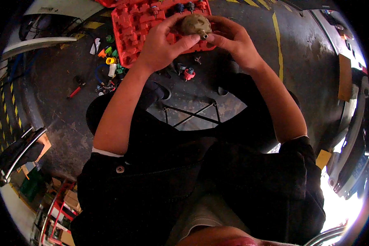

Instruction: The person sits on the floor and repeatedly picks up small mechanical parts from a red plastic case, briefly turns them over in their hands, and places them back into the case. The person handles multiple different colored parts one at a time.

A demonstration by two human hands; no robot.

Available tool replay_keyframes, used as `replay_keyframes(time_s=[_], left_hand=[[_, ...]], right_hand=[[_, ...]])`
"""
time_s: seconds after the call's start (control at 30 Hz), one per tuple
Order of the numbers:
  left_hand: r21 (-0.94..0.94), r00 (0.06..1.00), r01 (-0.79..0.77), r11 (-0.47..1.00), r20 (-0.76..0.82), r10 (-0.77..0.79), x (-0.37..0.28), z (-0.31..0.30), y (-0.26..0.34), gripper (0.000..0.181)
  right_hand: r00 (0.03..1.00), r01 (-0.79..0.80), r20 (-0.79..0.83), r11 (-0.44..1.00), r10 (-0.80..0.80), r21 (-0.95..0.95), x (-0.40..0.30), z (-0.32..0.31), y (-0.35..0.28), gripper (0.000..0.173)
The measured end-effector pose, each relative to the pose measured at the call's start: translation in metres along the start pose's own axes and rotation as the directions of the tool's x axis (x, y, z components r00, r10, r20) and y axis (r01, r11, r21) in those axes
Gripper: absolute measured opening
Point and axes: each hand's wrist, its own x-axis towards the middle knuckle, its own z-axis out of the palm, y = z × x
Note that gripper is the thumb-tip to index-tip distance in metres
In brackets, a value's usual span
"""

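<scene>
A round, tan, cap-like part (194, 24) with a short hollow stub is held up between both hands. My left hand (161, 46) grips its left side, the thumb beside the stub. On its right side my right hand (238, 41) holds it too, with the thumb tip near the stub's opening. Beneath the hands an open red moulded case (130, 35) lies on the floor, with many shaped hollows. Several adapters, dark blue (180, 8) and red (201, 5) among them, sit along its far part. The far fingers are partly hidden behind the round part.
Left of the case lie loose coloured adapters, a yellow ring (110, 60) and a white cylinder (112, 70) among them. A red-handled tool (75, 91) lies farther left. Near my feet are a pink-red adapter (189, 74) and a black metal frame (192, 113). A car bumper stands far right.
</scene>
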Motion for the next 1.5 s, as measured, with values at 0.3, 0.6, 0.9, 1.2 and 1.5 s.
replay_keyframes(time_s=[0.3, 0.6, 0.9, 1.2, 1.5], left_hand=[[-0.128, 0.995, 0.096, 0.987, 0.025, -0.094, 0.002, 0.000, 0.000, 0.051], [0.068, 0.989, 0.123, 0.990, 0.078, -0.128, 0.004, -0.006, 0.003, 0.051], [0.634, 0.955, -0.074, 0.770, 0.267, -0.128, -0.002, -0.002, -0.006, 0.055], [0.703, 0.885, -0.061, 0.709, 0.366, -0.287, -0.013, 0.016, -0.044, 0.057], [0.866, 0.880, -0.116, 0.486, 0.317, -0.354, -0.006, 0.037, -0.132, 0.052]], right_hand=[[1.000, 0.002, 0.004, 1.000, -0.002, 0.024, 0.000, 0.000, 0.001, 0.059], [0.992, -0.125, 0.008, 0.989, 0.126, -0.084, 0.001, 0.001, 0.002, 0.056], [0.993, 0.076, 0.112, 0.567, 0.029, -0.820, -0.002, -0.015, 0.031, 0.058], [0.940, 0.132, 0.227, 0.340, 0.255, -0.931, -0.011, 0.004, 0.043, 0.045], [0.901, 0.133, 0.244, 0.308, 0.358, -0.942, -0.010, 0.008, 0.048, 0.043]])
